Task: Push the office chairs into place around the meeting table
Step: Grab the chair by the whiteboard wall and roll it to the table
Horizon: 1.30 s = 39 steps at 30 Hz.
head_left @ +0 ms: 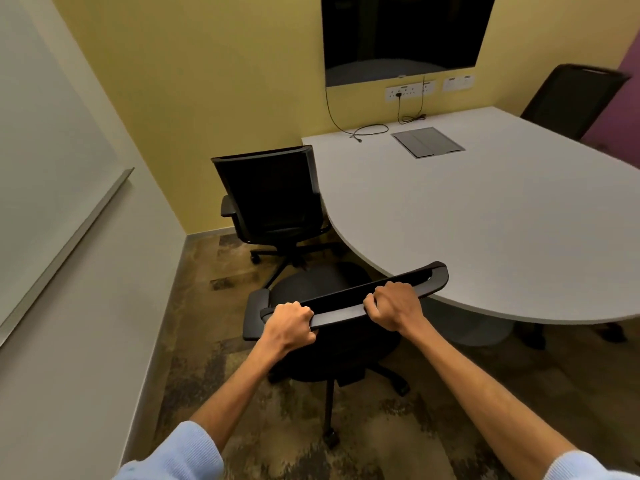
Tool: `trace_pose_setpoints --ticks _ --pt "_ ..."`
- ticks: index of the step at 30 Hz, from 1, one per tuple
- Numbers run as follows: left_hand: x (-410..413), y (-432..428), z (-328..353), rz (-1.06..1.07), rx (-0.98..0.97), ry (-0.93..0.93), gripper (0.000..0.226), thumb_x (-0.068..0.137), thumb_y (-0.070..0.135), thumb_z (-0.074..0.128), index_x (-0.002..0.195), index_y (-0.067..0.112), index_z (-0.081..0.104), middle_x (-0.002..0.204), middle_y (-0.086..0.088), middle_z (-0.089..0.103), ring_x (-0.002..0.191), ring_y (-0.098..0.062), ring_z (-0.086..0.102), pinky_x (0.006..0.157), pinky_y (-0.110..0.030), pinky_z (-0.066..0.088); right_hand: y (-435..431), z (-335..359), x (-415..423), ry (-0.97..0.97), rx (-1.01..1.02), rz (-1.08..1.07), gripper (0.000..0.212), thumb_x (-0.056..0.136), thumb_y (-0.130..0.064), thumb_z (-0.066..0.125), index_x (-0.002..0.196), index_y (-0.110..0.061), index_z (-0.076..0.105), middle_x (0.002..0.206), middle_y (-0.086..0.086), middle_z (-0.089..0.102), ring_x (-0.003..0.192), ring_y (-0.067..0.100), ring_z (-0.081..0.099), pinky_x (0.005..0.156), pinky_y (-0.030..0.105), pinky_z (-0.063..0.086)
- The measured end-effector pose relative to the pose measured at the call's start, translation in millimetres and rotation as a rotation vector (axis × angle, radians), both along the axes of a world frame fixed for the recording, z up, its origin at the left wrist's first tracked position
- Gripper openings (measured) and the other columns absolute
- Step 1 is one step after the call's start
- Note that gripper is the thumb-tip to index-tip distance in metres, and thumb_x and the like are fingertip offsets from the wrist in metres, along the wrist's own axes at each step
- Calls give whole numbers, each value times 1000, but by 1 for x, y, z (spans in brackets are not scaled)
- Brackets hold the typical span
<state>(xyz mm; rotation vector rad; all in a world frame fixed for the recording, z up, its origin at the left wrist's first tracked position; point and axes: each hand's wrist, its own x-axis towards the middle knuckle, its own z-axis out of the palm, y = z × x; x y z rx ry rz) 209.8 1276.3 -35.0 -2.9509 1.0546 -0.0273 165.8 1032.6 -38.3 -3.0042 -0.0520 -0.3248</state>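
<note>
A black office chair (322, 289) stands right in front of me at the rounded near corner of the white meeting table (485, 220). Both hands grip the top bar of its backrest: my left hand (289, 325) at the bar's left end, my right hand (394, 306) near its middle. The chair's right end overlaps the table edge; its seat is partly under the tabletop. A second black chair (273, 199) stands at the table's left side, its right armrest against the edge. A third chair (568, 98) stands behind the table's far right side.
A white wall with a whiteboard (52, 150) runs close along the left. A dark screen (401, 32) hangs on the yellow far wall above sockets, with cables (367, 129) trailing onto the table. A grey cable hatch (427, 142) is set in the tabletop. Patterned carpet (207, 358) covers the floor.
</note>
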Motion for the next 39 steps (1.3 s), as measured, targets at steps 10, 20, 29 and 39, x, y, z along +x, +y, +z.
trace_pose_setpoints --ticks 10,20,29,39 --pt "38 77 0 -212 63 -22 22 67 31 56 68 11 65 65 -10 66 62 -31 62 54 -30 37 94 4 -21 18 -12 -194 51 85 -38 29 38 -18 29 35 -5 28 32 11 24 42 24 19" --pt "96 111 8 -415 151 -35 25 75 32 55 76 11 68 76 -11 70 72 -33 65 60 -34 45 162 8 -13 30 20 -379 52 89 -35 36 40 -17 38 39 -2 40 35 16 38 41 26 31" --pt "202 102 7 -548 118 -125 46 97 36 39 74 10 69 71 -10 70 67 -33 65 60 -35 46 203 9 53 24 100 -630 45 86 -33 35 43 -18 38 42 -1 39 37 20 46 40 24 28" --pt "283 46 13 -686 150 -72 43 97 35 40 79 8 67 80 -12 70 76 -34 65 68 -39 50 185 8 116 16 113 -816 46 85 -30 35 40 -19 34 38 -5 29 32 13 36 36 22 21"
